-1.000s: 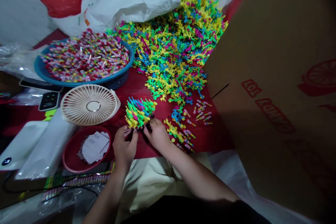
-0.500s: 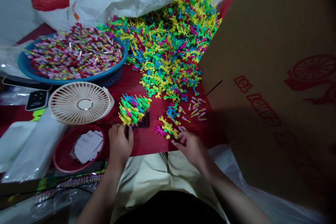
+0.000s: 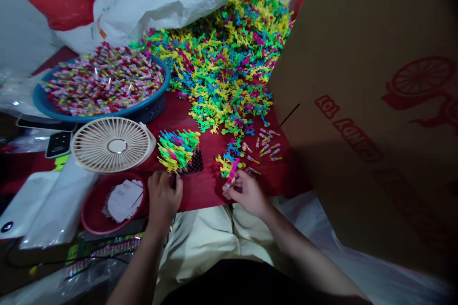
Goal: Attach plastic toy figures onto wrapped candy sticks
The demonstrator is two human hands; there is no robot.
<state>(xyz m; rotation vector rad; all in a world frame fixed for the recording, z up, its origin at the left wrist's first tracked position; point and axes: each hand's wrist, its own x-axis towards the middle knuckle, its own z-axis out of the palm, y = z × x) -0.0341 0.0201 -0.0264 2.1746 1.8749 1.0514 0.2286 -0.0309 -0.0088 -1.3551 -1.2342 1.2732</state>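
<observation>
Near the front edge of the red tabletop (image 3: 209,193), the right hand (image 3: 246,193) pinches a magenta toy figure (image 3: 234,170) between thumb and fingers. At the near left corner of a black perforated rack (image 3: 196,164) packed with coloured figures (image 3: 179,150), the left hand (image 3: 165,196) has curled fingers; whether they grip it, I cannot tell. Wrapped candy tubes (image 3: 275,151) lie toward the tabletop's right edge.

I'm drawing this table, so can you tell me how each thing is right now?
Pink piece: held in the right hand, tilted
Left hand: by the black rack, grip unclear
Black rack: partly filled
Blue basin: heaped full
Red basket: holding paper slips
Dark panel: green lights lit
Beige fan: facing up, spinning unclear
Big colourful pile: loose, spread out
</observation>
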